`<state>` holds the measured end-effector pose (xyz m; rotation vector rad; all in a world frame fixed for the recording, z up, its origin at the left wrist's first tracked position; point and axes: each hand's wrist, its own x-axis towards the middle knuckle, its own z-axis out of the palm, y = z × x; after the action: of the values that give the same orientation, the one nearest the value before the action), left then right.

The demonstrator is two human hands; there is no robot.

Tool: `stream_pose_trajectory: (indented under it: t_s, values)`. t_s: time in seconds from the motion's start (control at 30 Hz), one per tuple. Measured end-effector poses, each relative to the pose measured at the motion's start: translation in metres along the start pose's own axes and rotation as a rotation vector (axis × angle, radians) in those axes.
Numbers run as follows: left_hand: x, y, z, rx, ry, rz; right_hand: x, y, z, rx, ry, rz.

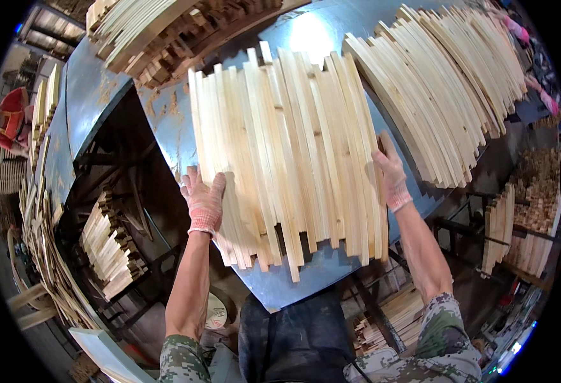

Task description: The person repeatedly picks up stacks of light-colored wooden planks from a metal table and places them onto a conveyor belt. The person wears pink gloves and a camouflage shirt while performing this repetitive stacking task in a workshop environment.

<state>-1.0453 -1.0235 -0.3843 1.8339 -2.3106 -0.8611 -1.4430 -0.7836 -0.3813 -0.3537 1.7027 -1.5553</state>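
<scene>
Head view, left of centre: left hand (202, 204), gloved, fingers spread, thumb lapping over the left edge of a bundle of pale slats (287, 147). In the middle, the same bundle, side by side in a broad row over the near corner of a blue table (273, 290); fully resting or slightly raised, cannot tell. Right of centre, right hand (392, 173), also gloved, thumb and fingers apart along the bundle's right edge, not wrapped around any single slat. Firmness of the pressure from either side: cannot tell.

Main risk, by the look of things: slippage. At lower left, a bundle corner seemingly out past the table edge, so perhaps prone to dropping an outer slat for want of support. Along the bottom, ragged ends, some jutting beyond their neighbours, likely to snag or slide lengthwise under an uneven push. Toward the right, danger of buckling from too hard a squeeze, or of bumping a second row of slats (421, 96) near the right hand.

On the tabletop, rust-brown smears at left, strong glare at top centre. Around it, far left, a heap of thin strips (47, 268); then a lower stack of slats (109, 249); upper left, a wood stack (156, 48); upper right, pink glove-like shapes (516, 29), probably a co-worker's; far right, piled cut wood (536, 191).
</scene>
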Motion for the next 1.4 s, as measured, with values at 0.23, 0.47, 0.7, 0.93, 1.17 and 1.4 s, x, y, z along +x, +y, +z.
stream_pose_trajectory:
  t_s: [0.23, 0.47, 0.7, 0.93, 1.17, 1.4]
  values:
    - [-0.101, -0.05, 0.002, -0.231, -0.02, -0.128, -0.108, 0.014, -0.003, 0.09, -0.133, 0.332]
    - [-0.186, -0.117, 0.004, -1.18, -0.306, -0.549, -0.163, 0.031, 0.011, 0.053, -0.162, 0.52]
    - [-0.24, -0.101, -0.046, -1.434, -0.345, -0.75, -0.17, 0.012, 0.04, 0.145, -0.312, 0.613]
    - [-0.316, -0.134, -0.096, -1.554, -0.191, -0.636, -0.208, 0.007, 0.071, -0.071, -0.475, 0.425]
    - [-0.466, -0.179, -0.187, -1.528, 0.157, -0.438, -0.269, -0.052, 0.163, -0.188, -0.717, 0.196]
    - [-0.663, -0.218, -0.288, -1.575, 0.51, -0.265, -0.437, -0.147, 0.298, -0.108, -1.078, 0.13]
